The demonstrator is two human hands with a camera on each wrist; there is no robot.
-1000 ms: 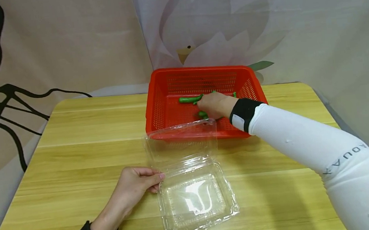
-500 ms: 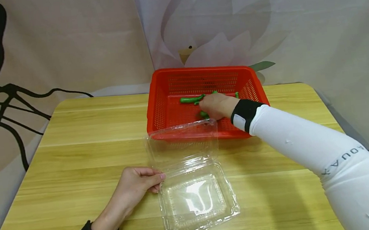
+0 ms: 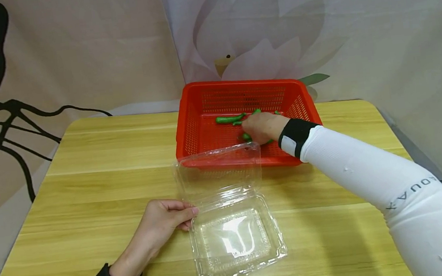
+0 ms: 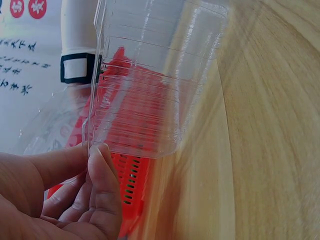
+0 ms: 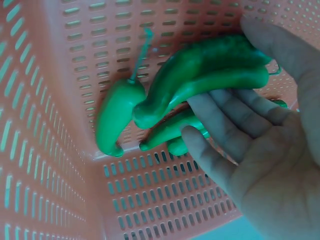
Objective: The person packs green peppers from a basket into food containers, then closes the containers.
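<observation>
My left hand point(image 3: 164, 218) pinches the left edge of a clear plastic clamshell box point(image 3: 231, 240), near its hinge. The box lies open on the table with its lid point(image 4: 150, 105) raised towards the basket. Inside the red basket point(image 3: 188, 130), my right hand point(image 3: 262, 127) reaches down among green peppers. In the right wrist view its thumb lies at the upper side of a curved pepper point(image 5: 205, 62) and its fingers are beneath, gripping it. Another pepper point(image 5: 117, 112) with a long stem lies to the left, and several more lie under the fingers, partly hidden.
The basket has perforated walls and stands at the back of the wooden table point(image 3: 108, 181). The box's lid overlaps its front rim in the head view. Behind hangs a printed cloth point(image 3: 122, 45).
My right hand has shifted slightly to the right inside the basket, and the peppers around it have moved a little. The left hand and the box stay where they were.
</observation>
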